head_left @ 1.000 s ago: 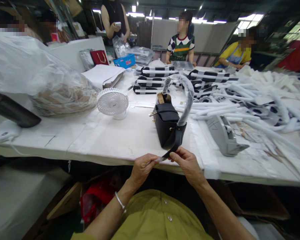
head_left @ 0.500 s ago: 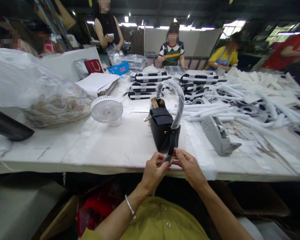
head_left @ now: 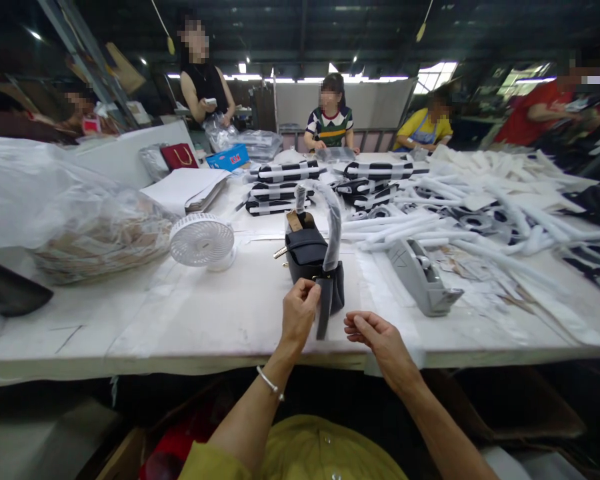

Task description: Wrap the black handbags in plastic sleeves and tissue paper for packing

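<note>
A small black handbag [head_left: 307,250] stands on the white-topped table, seen from its end. Its arched handle [head_left: 334,230] is wrapped in clear plastic film, and a tan tag [head_left: 294,221] sticks up from the top. From the near end a black strap end [head_left: 323,313] hangs downward. My left hand [head_left: 298,317] pinches the edge of this strap beside the bag, near a gold fitting. To the right, apart from the bag, my right hand [head_left: 377,340] is half curled with fingers apart; nothing shows in it.
Left of the bag stands a white fan [head_left: 203,241]; on the right is a grey tape dispenser [head_left: 424,279]. Wrapped black straps [head_left: 285,192] and white foam tubes [head_left: 430,223] lie behind. A plastic-covered bundle [head_left: 100,247] is far left. Several co-workers are beyond the table.
Both hands were together at the strap's lower end. My right hand has let go and moved right; my left hand has shifted up the strap. The lower strap end now hangs free.
</note>
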### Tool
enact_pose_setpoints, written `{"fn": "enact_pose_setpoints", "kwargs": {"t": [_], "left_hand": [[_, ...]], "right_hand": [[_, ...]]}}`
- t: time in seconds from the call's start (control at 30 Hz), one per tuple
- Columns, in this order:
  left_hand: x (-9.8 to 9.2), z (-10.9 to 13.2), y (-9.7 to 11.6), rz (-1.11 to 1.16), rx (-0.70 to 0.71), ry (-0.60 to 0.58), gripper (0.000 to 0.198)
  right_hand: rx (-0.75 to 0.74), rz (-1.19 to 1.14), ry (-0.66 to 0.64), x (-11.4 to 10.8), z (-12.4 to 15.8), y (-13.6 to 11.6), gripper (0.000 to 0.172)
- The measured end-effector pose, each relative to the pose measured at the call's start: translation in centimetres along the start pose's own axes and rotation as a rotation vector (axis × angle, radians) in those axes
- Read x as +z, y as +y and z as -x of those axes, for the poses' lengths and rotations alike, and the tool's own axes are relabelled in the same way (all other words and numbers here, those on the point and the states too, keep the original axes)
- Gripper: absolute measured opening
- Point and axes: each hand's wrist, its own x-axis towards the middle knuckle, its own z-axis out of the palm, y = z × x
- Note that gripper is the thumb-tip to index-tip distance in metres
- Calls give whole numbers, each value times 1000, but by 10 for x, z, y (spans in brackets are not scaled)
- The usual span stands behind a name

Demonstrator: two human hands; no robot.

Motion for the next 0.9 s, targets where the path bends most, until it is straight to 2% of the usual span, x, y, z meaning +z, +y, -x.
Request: {"fn": "enact_pose_setpoints", "kwargs": {"t": [0.13,0.23,0.3,0.4,0.5,0.57,0.67,0.77,0.83,0.9], "left_hand": [[2,-11,1,-177,91,93,21],[5,-13,1,-290,177,163,17],[5,-14,-1,-328,208,173,15],[-3,-17,-3,-403,271,148,15],[-18,-22,-3,-563,385,124,18],[-31,-26,-2,-692,468,102,21],[-50,-30,0,-836,547,49,25],[-64,-32,2,-871,498,40,23],[-69,-32,2,-813,401,66,20],[-72,-32,1,-706,296,92,19]], "right_hand": [[-7,22,-49,12,-9,-11,47],[-77,103,-62,22,-18,-24,43],[-187,213,-46,29,-26,-35,38],[-449,410,60,39,-40,-52,30],[-676,543,119,51,-58,-66,38],[-692,582,50,62,-72,-70,43],[-625,608,-124,81,-87,-72,36],[-621,611,-214,99,-93,-71,23],[-637,589,-181,106,-89,-70,24],[-649,546,-80,106,-79,-67,29]]}}
